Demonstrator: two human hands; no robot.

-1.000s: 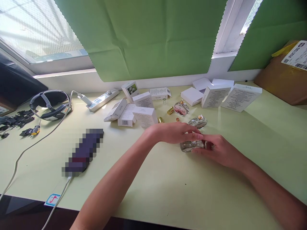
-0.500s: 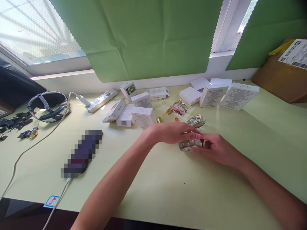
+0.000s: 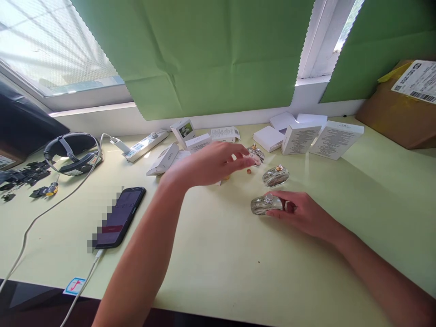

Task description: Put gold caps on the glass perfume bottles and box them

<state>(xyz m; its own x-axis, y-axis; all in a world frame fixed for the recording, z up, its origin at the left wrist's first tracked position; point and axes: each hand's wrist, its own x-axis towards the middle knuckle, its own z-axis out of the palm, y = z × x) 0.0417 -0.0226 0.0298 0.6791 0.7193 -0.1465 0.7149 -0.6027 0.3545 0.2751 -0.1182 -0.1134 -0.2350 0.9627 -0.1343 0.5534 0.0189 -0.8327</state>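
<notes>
My right hand [image 3: 303, 209] grips the right end of a clear glass perfume bottle [image 3: 259, 207] standing on the table, its silver-coloured neck showing on top. My left hand [image 3: 218, 161] hovers further back to the left, fingers stretched forward and thumb apart, with nothing visible in it. Just past its fingertips is a perfume bottle with a pinkish tint [image 3: 257, 156], partly covered by them. Between the hands stands another clear perfume bottle [image 3: 276, 176] with a gold-coloured neck. A small copper-coloured ring [image 3: 248, 171] lies under the left fingertips. The gold caps are mostly hidden by my left hand.
White cartons stand and lie at the back, some beyond my left hand and an upright pair [image 3: 335, 140] at the right. A power strip [image 3: 145, 145], a phone [image 3: 124, 218] on a cable and a headband device [image 3: 76, 156] occupy the left. A cardboard box [image 3: 391, 109] sits far right.
My left hand has left the top of the held bottle and moved back and left, uncovering its silver neck. My right hand still grips that bottle. The view has shifted slightly.
</notes>
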